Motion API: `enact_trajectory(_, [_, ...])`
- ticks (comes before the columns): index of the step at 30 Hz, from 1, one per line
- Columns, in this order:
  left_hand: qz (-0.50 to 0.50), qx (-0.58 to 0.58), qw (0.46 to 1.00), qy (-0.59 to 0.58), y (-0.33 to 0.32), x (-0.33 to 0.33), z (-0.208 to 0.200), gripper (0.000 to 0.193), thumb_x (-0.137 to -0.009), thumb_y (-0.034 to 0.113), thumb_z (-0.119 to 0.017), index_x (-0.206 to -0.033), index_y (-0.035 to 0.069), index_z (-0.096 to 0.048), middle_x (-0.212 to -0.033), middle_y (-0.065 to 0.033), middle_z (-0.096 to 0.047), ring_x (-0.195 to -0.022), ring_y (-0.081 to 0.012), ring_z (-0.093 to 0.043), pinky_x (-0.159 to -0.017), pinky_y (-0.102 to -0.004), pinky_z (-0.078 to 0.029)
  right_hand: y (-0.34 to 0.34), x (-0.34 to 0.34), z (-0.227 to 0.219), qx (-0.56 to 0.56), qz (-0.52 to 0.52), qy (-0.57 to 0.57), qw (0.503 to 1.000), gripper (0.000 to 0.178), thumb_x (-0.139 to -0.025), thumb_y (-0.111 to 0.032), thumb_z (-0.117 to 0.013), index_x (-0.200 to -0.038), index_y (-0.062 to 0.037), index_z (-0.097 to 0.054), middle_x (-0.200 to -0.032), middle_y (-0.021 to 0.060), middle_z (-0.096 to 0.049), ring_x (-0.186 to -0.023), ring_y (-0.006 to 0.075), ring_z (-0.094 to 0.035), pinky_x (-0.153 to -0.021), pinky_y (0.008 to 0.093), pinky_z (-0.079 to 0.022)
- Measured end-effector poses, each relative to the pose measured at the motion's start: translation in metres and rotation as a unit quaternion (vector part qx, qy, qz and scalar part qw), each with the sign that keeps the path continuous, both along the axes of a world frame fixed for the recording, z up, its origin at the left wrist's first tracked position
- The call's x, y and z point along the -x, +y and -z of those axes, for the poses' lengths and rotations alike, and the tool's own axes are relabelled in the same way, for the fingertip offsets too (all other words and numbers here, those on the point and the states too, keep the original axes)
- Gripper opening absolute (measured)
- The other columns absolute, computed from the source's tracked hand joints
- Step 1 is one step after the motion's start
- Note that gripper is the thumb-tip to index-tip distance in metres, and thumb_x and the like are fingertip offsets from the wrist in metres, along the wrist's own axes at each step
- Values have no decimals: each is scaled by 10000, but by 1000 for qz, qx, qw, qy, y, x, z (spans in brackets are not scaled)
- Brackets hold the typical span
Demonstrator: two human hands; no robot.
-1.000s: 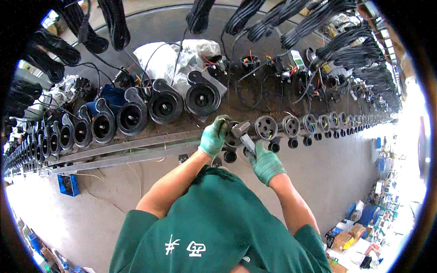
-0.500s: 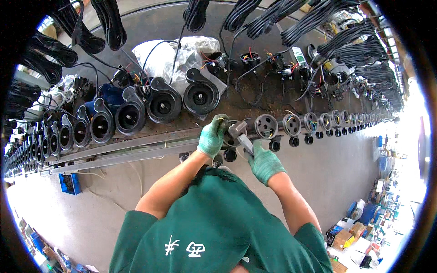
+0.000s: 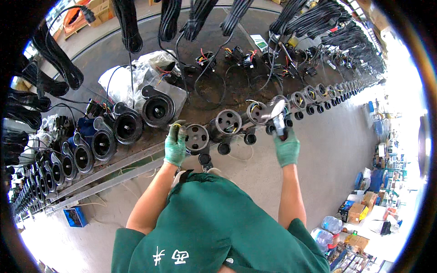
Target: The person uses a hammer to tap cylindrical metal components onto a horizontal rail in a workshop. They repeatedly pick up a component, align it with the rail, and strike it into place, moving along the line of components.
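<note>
My left hand [image 3: 175, 146], in a green glove, is closed with its fingers pinched on a short yellow wire [image 3: 177, 124]. It stands at the left side of a round grey-black housing [image 3: 197, 128] with several holes in its face. My right hand [image 3: 287, 149], gloved too, grips a hammer [image 3: 278, 111] whose metal head is blurred by motion. The hammer is held up over the housings to the right and partly covers one of them. Between my hands sit another holed housing [image 3: 228, 121] and one with wires coming out [image 3: 257, 112].
Black pump casings [image 3: 158, 110] line the bench edge to the left. Behind them lies a clear plastic bag [image 3: 136, 75]. Wired black parts [image 3: 234, 54] are spread over the bench [image 3: 214, 86]. Coiled black cables [image 3: 127, 27] hang above. A blue bin [image 3: 75, 217] stands on the floor.
My right hand has lifted the hammer away from the housing by my left hand and moved it right. My left hand has shifted left in view. The view has turned, and the bench now slants more.
</note>
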State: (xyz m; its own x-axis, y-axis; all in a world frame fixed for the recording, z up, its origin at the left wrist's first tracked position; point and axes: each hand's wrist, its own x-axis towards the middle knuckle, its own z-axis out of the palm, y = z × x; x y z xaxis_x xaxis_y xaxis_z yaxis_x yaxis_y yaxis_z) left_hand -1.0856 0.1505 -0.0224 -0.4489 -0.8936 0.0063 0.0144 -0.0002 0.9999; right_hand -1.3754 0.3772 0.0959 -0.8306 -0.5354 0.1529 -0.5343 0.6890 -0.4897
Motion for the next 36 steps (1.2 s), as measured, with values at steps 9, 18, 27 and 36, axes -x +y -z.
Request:
enact_trajectory(9, [74, 8, 996, 58, 11, -23, 52, 1019, -827, 571, -803, -1542, 21, -327, -1424, -104, -517, -1277, -221, -511, -1103, -359, -413, 18, 117, 54, -9, 19, -1, 1000, 359, -873, -263, -760, -1145, -52, -658, -947, 202, -708, -848, 392, -673, -790, 453, -529])
enact_trajectory(18, [38, -20, 999, -29, 47, 0, 35, 1132, -703, 89, -928, -1561, 121, -191, -1446, -104, -501, -1317, -239, -535, -1119, -410, -478, -24, -13, -1, -26, -359, -175, 917, 278, -903, -97, -673, -1179, -64, -689, -1101, 137, -707, -982, 241, -693, -808, 330, -550])
enact_trajectory(27, [-15, -98, 994, -46, -32, 59, 20, 820, -832, 157, -841, -1486, 51, -356, -1313, -112, -612, -1168, -215, -602, -995, -364, -516, -113, -141, 123, -194, -482, -112, 847, 353, -892, -74, -593, -1241, -20, -596, -1258, 214, -603, -1083, 376, -655, -916, 459, -554])
enact_trajectory(36, [21, -149, 978, -144, -56, 57, 22, 944, -800, 332, -884, -1511, 19, -347, -1293, -132, -641, -1121, -220, -622, -990, -361, -511, -147, -152, 95, -198, -499, -39, 843, 304, -884, -80, -618, -1181, -29, -581, -1243, 205, -578, -1093, 352, -647, -909, 448, -566])
